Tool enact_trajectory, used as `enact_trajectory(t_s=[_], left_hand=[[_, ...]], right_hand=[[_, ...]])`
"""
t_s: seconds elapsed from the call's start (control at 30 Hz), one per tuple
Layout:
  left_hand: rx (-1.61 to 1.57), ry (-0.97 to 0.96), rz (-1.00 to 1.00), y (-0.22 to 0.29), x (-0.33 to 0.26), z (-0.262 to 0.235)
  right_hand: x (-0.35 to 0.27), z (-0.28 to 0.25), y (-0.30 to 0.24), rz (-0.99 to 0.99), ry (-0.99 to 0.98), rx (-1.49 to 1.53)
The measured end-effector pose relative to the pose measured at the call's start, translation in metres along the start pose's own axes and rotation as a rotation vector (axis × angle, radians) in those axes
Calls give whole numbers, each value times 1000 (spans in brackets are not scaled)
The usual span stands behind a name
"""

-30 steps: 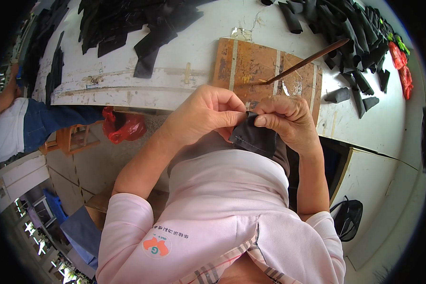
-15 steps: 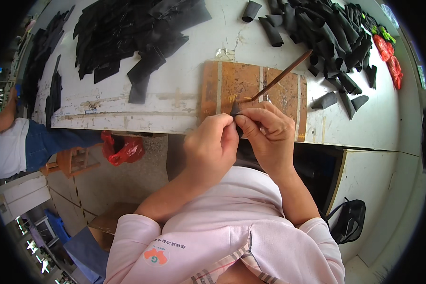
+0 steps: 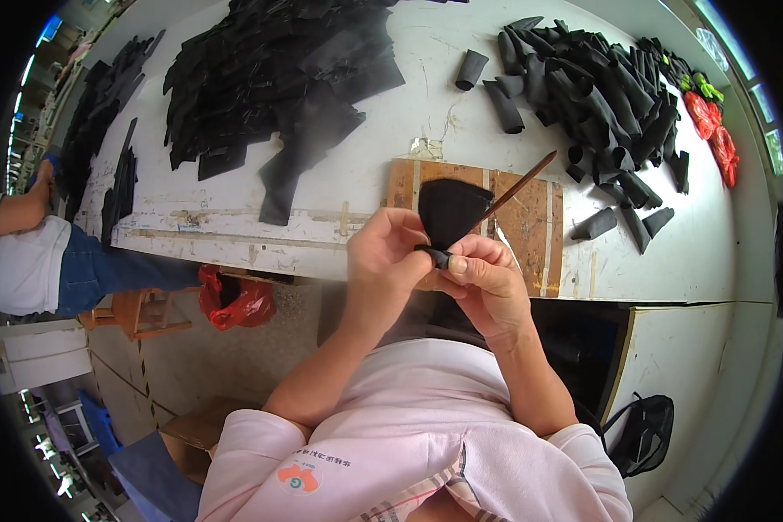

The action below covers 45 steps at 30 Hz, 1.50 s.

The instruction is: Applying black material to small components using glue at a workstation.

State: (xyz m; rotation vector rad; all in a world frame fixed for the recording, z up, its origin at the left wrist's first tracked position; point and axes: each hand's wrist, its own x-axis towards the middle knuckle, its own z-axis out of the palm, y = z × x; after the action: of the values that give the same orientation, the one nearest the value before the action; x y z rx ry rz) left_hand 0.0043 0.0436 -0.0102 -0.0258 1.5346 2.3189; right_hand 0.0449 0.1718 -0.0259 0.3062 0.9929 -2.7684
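Both my hands hold a small black sheet piece (image 3: 452, 211) above the brown board's near edge; it looks like fabric or thin rubber. Its wide end fans out upward, and its narrow lower end is pinched and folded between my fingertips. My left hand (image 3: 383, 257) grips its left side, fingers closed. At the folded edge, the thumb and fingers of my right hand (image 3: 494, 287) are pressed together. A thin brown stick (image 3: 524, 181) slants up and right from beside my right fingers; its lower end is hidden, so how it is held cannot be told.
The taped brown board (image 3: 544, 235) lies on the white table (image 3: 322, 248). Flat black pieces (image 3: 278, 78) are heaped left, rolled black pieces (image 3: 596, 96) right. Red plastic bags (image 3: 722, 152) sit far right; another red bag (image 3: 233, 300) hangs below the table edge. A person (image 3: 26, 252) is at left.
The black piece has turned and now shows its broad fanned face above my fingers. My hands and the brown stick sit slightly lower in the view, which has itself shifted.
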Motion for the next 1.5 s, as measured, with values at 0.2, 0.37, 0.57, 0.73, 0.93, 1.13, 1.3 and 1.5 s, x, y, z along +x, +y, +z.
enact_trajectory(t_s=[0.2,0.37,0.57,0.73,0.93,1.13,1.3,1.5], left_hand=[[708,143,886,-15,5,7],[165,-223,168,16,2,6],[-580,-669,-282,25,-7,11],[404,-169,567,6,-9,34],[547,-160,977,5,5,51],[-10,-310,367,28,13,57],[-346,-680,14,46,28,49],[-883,-664,-267,46,58,54]], right_hand=[[4,11,-12,-76,-49,-135],[3,0,-16,-174,68,-289],[-7,0,-22,-373,-181,-362],[-4,0,-42,-782,-78,-641],[-20,17,-73,-393,76,-676],[-16,19,-79,-631,156,-861],[-12,39,-90,-510,88,-600],[14,39,-120,-441,99,-857]])
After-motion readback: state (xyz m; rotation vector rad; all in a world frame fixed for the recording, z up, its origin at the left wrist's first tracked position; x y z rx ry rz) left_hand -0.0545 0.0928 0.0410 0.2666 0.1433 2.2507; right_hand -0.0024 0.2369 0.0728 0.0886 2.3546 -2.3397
